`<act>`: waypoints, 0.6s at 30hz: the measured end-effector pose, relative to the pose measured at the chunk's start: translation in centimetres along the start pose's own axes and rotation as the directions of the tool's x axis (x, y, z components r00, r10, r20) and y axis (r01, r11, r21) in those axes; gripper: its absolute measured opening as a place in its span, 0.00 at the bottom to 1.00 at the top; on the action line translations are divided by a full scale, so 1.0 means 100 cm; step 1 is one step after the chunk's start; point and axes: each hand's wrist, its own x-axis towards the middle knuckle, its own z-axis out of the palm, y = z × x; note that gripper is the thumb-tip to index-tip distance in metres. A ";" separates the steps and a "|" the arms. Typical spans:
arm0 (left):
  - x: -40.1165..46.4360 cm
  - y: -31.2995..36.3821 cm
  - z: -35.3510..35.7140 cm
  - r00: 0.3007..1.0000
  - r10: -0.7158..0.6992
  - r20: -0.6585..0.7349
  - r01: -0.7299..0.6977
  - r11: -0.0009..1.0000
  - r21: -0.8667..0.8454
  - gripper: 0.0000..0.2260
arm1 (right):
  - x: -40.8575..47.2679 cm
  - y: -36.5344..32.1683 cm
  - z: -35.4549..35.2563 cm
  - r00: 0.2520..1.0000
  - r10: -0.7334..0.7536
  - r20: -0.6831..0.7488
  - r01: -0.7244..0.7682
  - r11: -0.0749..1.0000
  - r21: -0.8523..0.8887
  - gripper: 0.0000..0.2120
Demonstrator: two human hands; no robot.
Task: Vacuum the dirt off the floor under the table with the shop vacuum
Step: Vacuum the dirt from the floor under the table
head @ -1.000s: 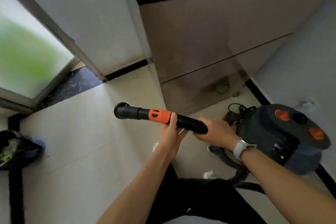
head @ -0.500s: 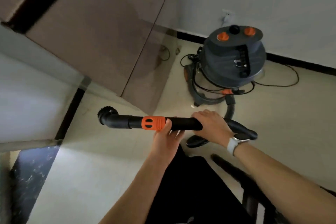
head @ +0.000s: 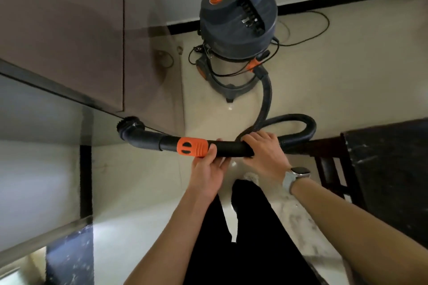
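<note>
The shop vacuum (head: pixel 238 21) stands upright on the pale floor (head: pixel 347 76) in the upper middle of the frame, a dark grey drum with orange knobs on its lid, close to the white wall and its black skirting. Its ribbed black hose (head: pixel 266 99) leaves the lower right of the drum, runs down, loops to the right and comes back to the wand (head: pixel 227 146), which lies level across the centre of the frame.

The left hand (head: pixel 208 169) grips the wand from below, thumb resting at the edge of the orange collar (head: pixel 191 146), fingers curled round the tube. The right hand (head: pixel 264 148) is wrapped over the top where hose meets wand; a pale watch (head: pixel 294 176) sits on that wrist. The round brush head (head: pixel 129 122) at the left end of the wand points up and left, just at the lower edge of a brown cabinet (head: pixel 69 30) that fills the upper left.

A thin black cable (head: pixel 308 39) trails on the floor right of the drum. A dark wooden chair (head: pixel 331 169) and a black speckled surface (head: pixel 393 169) crowd the right edge. Black trousers (head: pixel 243 238) fill the bottom centre.

No lettering on the vacuum is legible.
</note>
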 end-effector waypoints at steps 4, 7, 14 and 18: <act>-0.019 0.008 -0.028 0.993 -0.019 0.119 0.004 0.992 0.126 0.06 | -0.029 -0.029 0.017 0.993 0.107 -0.055 -0.104 0.993 0.046 0.17; -0.030 0.020 -0.055 0.979 -0.024 0.201 -0.026 0.970 0.240 0.06 | -0.047 -0.062 0.037 0.978 0.183 -0.101 -0.171 0.978 0.122 0.17; -0.062 0.073 -0.151 0.930 -0.025 0.366 -0.227 0.744 0.629 0.08 | -0.094 -0.183 0.113 0.887 0.436 -0.153 -0.337 0.837 0.430 0.14; -0.079 0.082 -0.170 0.863 -0.086 0.498 -0.412 0.451 0.791 0.08 | -0.123 -0.235 0.144 0.748 0.650 -0.136 -0.416 0.617 0.668 0.08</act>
